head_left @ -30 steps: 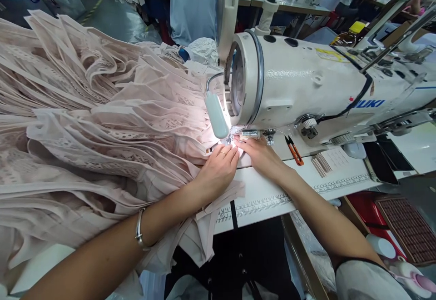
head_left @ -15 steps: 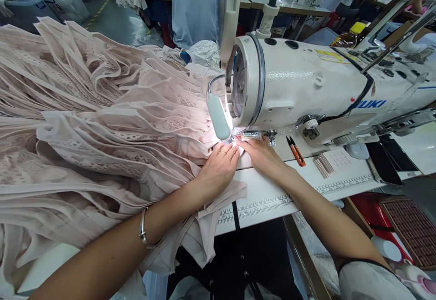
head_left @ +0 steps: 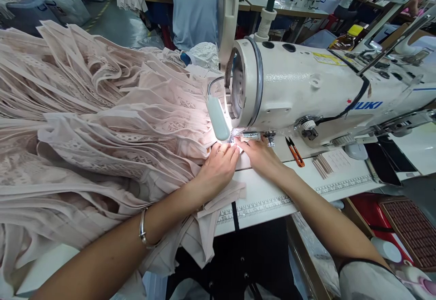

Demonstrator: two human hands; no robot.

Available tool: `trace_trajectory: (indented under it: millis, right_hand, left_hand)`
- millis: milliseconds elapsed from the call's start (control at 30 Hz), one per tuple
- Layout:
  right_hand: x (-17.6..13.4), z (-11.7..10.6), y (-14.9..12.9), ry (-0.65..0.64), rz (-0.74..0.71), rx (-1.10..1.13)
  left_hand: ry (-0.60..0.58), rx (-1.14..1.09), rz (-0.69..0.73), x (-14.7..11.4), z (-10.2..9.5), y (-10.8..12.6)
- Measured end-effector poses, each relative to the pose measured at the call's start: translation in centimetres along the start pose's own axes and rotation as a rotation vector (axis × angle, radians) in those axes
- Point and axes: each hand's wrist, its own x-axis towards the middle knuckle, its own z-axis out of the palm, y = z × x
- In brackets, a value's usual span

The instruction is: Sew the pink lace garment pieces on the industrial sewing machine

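Below the head of a white sewing machine (head_left: 289, 82), my left hand (head_left: 218, 167) is closed on the edge of pale pink fabric (head_left: 231, 193), its fingers bent and close together. Beside it, my right hand (head_left: 260, 155) pinches the same cloth close to the needle area, thumb and fingertips nearly meeting the left fingertips. A lit lamp (head_left: 218, 117) brightens this spot, and its glare hides the needle and the finest detail. A large heap of pale pink lace-trimmed garments (head_left: 136, 91) spreads leftward from my left hand and under my left forearm.
Orange thread snips (head_left: 294, 152) lie right of my hands, near thin brown strips (head_left: 322, 166) and a dark phone-like slab (head_left: 383, 163). A printed ruler (head_left: 262, 206) runs along the table's front edge. A person in a blue shirt (head_left: 194, 9) sits beyond the machine.
Both hands stay at the needle area with almost no movement. The whole view has shifted very slightly.
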Motion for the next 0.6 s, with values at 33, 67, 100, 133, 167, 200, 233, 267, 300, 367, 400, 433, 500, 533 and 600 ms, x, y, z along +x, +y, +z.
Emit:
trace_trajectory:
  millis: [33,67,100,133,167,200,233,267,300,367,400,433,500,533,600]
  right_hand:
    - [-0.1,0.1,-0.1,0.026,0.005,-0.026]
    - [-0.2,0.2,-0.1,0.053,0.002,-0.048]
    - [-0.3,0.4,-0.1,0.076,-0.013,-0.061]
    - [-0.4,0.5,0.0,0.091,-0.038,-0.063]
    - [-0.6,0.6,0.1,0.097,-0.07,-0.051]
    - [-0.7,0.7,0.3,0.1,-0.1,-0.033]
    - [-0.8,0.8,0.4,0.104,-0.124,-0.012]
    - [-0.8,0.9,0.5,0.112,-0.143,0.007]
    - [-0.9,1.0,0.6,0.128,-0.155,0.02]
    - [-1.0,1.1,0.8,0.17,-0.177,0.033]
    - [-1.1,1.2,0.8,0.192,-0.187,0.036]
    - [-1.2,1.3,0.8,0.215,-0.193,0.037]
    - [-1.3,1.4,0.9,0.26,-0.198,0.047]
    - [-1.3,1.4,0.9,0.281,-0.196,0.059]
    - [-1.4,1.5,1.0,0.317,-0.185,0.097]
  left_hand:
    - [-0.003,0.014,0.016,0.0,-0.1,-0.4]
    - [-0.008,0.023,0.031,0.0,-0.2,-0.8]
    - [-0.011,0.025,0.039,0.0,-0.2,-1.4]
    - [-0.007,0.019,0.043,-0.1,-0.2,-2.1]
    - [0.0,0.002,0.046,-0.1,-0.1,-2.7]
    - [0.01,-0.022,0.05,-0.2,0.0,-3.3]
    - [0.025,-0.048,0.057,-0.3,0.1,-3.8]
    - [0.038,-0.069,0.064,-0.3,0.2,-4.1]
    - [0.05,-0.079,0.068,-0.3,0.3,-4.3]
    - [0.067,-0.063,0.056,-0.3,0.4,-4.3]
    - [0.069,-0.054,0.05,-0.3,0.3,-4.2]
    - [0.061,-0.054,0.051,-0.2,0.3,-4.0]
    - [0.022,-0.082,0.059,-0.1,0.2,-3.8]
    - [-0.004,-0.102,0.053,-0.1,0.2,-3.8]
    - [-0.048,-0.142,-0.004,-0.1,0.4,-3.8]
